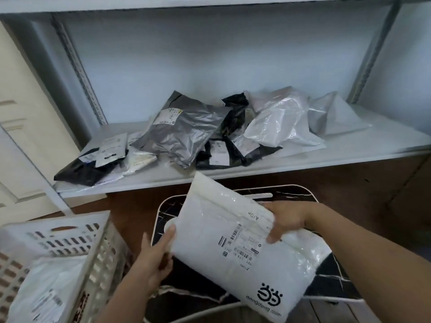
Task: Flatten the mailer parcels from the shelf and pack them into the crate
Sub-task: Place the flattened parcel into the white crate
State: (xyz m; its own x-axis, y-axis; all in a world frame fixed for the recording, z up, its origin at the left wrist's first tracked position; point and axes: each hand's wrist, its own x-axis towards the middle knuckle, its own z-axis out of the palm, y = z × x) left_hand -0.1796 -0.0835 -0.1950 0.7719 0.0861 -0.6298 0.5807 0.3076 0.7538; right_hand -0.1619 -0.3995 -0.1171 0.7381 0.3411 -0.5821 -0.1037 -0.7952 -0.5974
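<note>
A: Where is the parcel the person is working on?

B: A white mailer parcel (235,248) is held tilted above a small dark marbled worktop (335,278) with a pale rim. Its shipping label faces up and a black logo is printed near its lower corner.

A: And the grip on it?

B: The left hand (155,257) holds the parcel's left edge, thumb on top and fingers curled beneath. The right hand (285,219) grips the right edge, with fingers wrapped over the top face close to the label. Both hands are closed on that same parcel.

A: What about the crate?

B: A white slotted crate (70,238) stands at the lower left, just beside the left forearm. One white mailer (44,292) with a label already lies inside it.

A: What remains on the shelf?

B: The white shelf (373,145) carries a loose heap. A grey mailer (184,134) lies on top in the middle. Black mailers (224,150) are partly buried under it. Crumpled white bags (282,117) sit to the right. Another black mailer (86,169) lies at the left end with small labelled packets on it, overhanging the shelf's front edge a little.

A: Anything else?

B: A cream panelled door (25,117) stands left of the shelf. Brown wooden flooring shows beneath.
</note>
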